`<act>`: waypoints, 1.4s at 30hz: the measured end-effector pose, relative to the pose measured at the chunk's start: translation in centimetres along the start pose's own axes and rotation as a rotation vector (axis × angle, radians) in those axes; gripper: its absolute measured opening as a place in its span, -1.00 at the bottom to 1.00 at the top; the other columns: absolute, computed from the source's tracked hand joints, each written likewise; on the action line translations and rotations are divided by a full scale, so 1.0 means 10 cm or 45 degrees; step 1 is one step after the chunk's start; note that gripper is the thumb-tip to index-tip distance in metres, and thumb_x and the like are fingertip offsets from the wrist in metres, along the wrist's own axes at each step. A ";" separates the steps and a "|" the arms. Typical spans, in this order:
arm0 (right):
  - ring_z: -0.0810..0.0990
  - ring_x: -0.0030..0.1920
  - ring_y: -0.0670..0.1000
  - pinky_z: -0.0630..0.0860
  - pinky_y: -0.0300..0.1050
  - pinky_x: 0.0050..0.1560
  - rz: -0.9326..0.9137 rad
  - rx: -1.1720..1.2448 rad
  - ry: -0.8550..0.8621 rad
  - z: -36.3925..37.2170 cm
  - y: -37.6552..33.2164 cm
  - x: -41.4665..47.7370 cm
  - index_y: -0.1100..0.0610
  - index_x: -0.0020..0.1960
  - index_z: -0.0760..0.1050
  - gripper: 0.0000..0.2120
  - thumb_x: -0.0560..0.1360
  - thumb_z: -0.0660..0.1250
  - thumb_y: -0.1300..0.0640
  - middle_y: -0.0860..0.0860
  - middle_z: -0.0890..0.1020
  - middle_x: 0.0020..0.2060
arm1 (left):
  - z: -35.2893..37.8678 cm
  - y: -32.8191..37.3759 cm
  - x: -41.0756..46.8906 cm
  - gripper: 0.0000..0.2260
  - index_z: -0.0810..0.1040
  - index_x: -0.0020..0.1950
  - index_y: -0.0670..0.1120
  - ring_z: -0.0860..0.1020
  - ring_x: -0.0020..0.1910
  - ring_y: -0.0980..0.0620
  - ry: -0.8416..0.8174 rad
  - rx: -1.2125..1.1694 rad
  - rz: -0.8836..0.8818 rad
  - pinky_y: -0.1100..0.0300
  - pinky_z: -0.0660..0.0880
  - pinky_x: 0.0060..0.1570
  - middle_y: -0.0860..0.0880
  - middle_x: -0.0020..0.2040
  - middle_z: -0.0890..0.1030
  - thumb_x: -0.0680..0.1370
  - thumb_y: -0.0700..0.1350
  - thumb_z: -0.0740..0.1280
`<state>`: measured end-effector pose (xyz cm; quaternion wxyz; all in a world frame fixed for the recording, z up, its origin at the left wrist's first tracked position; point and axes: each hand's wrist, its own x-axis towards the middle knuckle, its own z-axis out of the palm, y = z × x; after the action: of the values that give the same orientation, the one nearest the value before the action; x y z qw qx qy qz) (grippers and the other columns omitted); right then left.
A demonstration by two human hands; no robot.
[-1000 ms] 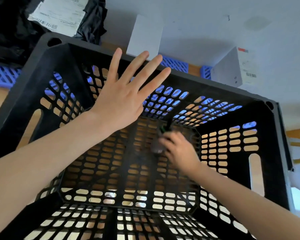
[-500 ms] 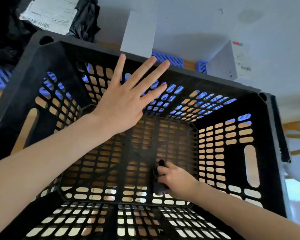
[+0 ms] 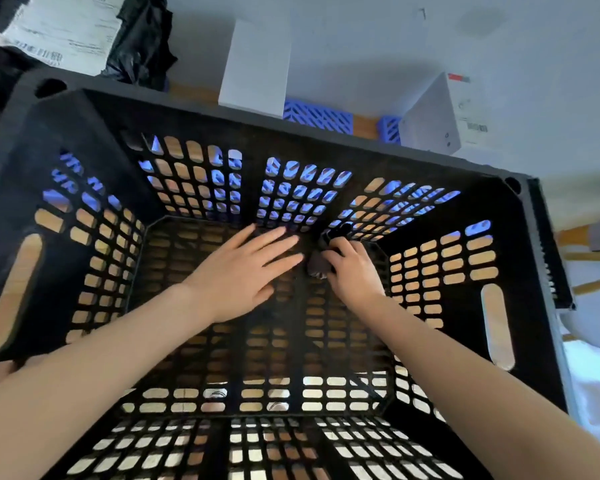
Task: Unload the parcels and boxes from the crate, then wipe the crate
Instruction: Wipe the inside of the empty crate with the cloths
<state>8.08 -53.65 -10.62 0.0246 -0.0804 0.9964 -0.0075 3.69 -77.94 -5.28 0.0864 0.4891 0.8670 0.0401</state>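
A black crate [image 3: 94, 129] is seen from above, with both arms inside. The left hand [image 3: 243, 271] is spread flat by the floor, fingers straight; a dark cloth [image 3: 316, 266] is gripped in the right hand [image 3: 354, 271] beside it. A box [image 3: 257, 64] and a parcel [image 3: 139, 46] are seen outside (beyond the far rim).

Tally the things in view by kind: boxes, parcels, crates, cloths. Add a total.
white boxes: 2
black labelled parcel: 1
black crate: 1
dark cloth: 1
Total: 5
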 end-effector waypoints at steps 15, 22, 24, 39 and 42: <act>0.52 -0.06 0.01 0.58 -0.17 -0.21 -0.530 0.097 -0.418 -0.18 -0.33 -1.07 -0.05 -0.09 0.62 -0.73 0.22 0.51 -0.06 -0.08 0.53 -0.04 | 0.66 -0.11 -0.13 -0.11 -0.19 0.58 0.18 -0.34 0.55 -0.12 -0.591 -0.180 -0.402 -0.48 -0.01 0.37 0.08 0.56 -0.37 0.47 0.29 0.34; 0.52 -0.11 0.20 0.58 0.04 -0.10 0.352 0.180 0.109 -0.03 -0.17 0.06 0.15 0.01 0.62 -0.69 0.29 0.51 0.13 0.12 0.55 -0.03 | 0.66 -0.10 -0.07 -0.10 -0.10 0.58 0.20 -0.28 0.55 -0.11 -0.594 -0.170 -0.433 -0.46 0.03 0.37 0.10 0.57 -0.32 0.42 0.32 0.38; 0.51 -0.10 0.21 0.57 0.03 -0.05 0.428 0.183 0.079 0.09 -0.29 0.12 0.15 0.00 0.62 -0.70 0.29 0.52 0.12 0.14 0.54 -0.02 | 0.67 -0.10 -0.08 -0.10 -0.12 0.58 0.21 -0.29 0.55 -0.10 -0.602 -0.156 -0.426 -0.45 0.03 0.38 0.11 0.56 -0.35 0.42 0.33 0.36; 0.28 0.32 0.19 0.50 0.03 0.09 0.894 -0.044 -0.170 0.04 0.21 -0.13 0.14 0.30 0.39 -0.67 0.55 0.27 0.19 0.12 0.32 0.33 | 0.66 -0.10 -0.08 -0.11 -0.12 0.58 0.20 -0.29 0.56 -0.08 -0.576 -0.183 -0.423 -0.47 0.02 0.38 0.12 0.56 -0.35 0.43 0.32 0.36; 0.31 0.29 0.17 0.43 0.04 0.18 1.067 0.150 -0.052 0.06 0.07 -0.06 0.14 0.29 0.44 -0.68 0.55 0.26 0.13 0.11 0.37 0.31 | 0.69 -0.10 -0.07 -0.11 -0.12 0.58 0.20 -0.30 0.56 -0.09 -0.572 -0.179 -0.422 -0.48 0.01 0.38 0.11 0.56 -0.35 0.43 0.31 0.36</act>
<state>8.55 -52.90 -11.21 0.0498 0.3332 0.9401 -0.0522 4.55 -79.16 -12.08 0.3153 0.3300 0.8894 -0.0237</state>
